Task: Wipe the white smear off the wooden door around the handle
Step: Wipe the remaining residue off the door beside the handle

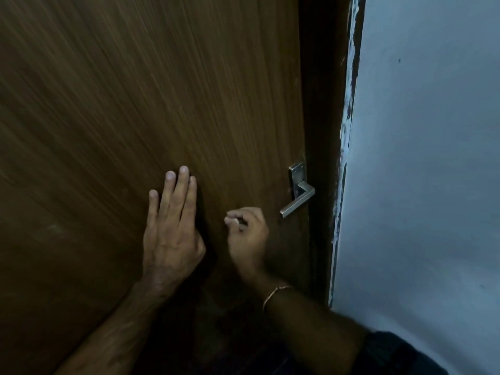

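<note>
- In the head view we look down at a brown wooden door (162,77) with long thin lines in the wood.
- Our left hand (170,228) lies flat on the door, left of the middle. Its fingers are straight and close together, and they point up. The hand holds nothing; it just presses on the wood.
- Our right hand (247,234) is just to the right of the left hand, and the two do not touch. Its fingers are curled in, and they pinch a small white thing (234,221) against the door. The thing is too small and blurry for us to tell what it is.
- A thin bracelet (273,293) sits on our right wrist.
- The metal handle (297,197) is on the right side of the door, a little up and right of our right hand. Its lever slants down to the left. The right hand is near the lever but does not touch it.
- We cannot make out a clear white smear by the handle. There is a pale mark (54,228) far to the left on the door, well away from the handle.
- A dark door frame (322,131) runs down the right of the door.
- Past the frame is a pale blue wall (419,158), with chipped paint along its edge.
- A dark sleeve (400,355) shows in the near right corner.
</note>
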{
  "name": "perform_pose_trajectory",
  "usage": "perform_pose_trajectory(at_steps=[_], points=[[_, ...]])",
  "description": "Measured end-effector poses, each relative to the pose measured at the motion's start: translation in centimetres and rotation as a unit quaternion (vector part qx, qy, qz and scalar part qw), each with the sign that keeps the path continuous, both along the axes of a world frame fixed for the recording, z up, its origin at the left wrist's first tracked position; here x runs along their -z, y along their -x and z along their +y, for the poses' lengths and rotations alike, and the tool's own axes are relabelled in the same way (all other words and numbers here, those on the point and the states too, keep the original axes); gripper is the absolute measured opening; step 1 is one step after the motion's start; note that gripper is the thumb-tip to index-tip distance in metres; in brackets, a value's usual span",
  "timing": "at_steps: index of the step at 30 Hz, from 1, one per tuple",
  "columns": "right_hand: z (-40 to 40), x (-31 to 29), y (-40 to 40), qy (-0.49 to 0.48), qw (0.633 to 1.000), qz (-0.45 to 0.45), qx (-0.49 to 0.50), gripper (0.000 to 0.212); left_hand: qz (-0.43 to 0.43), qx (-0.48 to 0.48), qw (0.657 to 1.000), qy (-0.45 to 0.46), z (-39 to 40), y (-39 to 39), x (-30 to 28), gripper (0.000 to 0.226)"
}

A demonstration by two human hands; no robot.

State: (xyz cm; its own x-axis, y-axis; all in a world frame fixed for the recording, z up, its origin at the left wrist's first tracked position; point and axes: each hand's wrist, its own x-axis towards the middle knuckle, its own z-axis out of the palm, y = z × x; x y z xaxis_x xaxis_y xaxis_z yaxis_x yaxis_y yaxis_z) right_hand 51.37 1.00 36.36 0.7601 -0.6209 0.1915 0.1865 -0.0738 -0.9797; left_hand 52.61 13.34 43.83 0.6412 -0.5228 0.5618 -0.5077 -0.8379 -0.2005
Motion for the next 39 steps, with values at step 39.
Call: perform_pose_trajectory(at_steps=[39], points=[[-11.3, 11.4, -3.8, -0.465, 0.881, 0.024, 0.081, 0.026, -0.05, -0.006, 0.999, -0.014, 0.7, -1.2, 2.4, 0.095]])
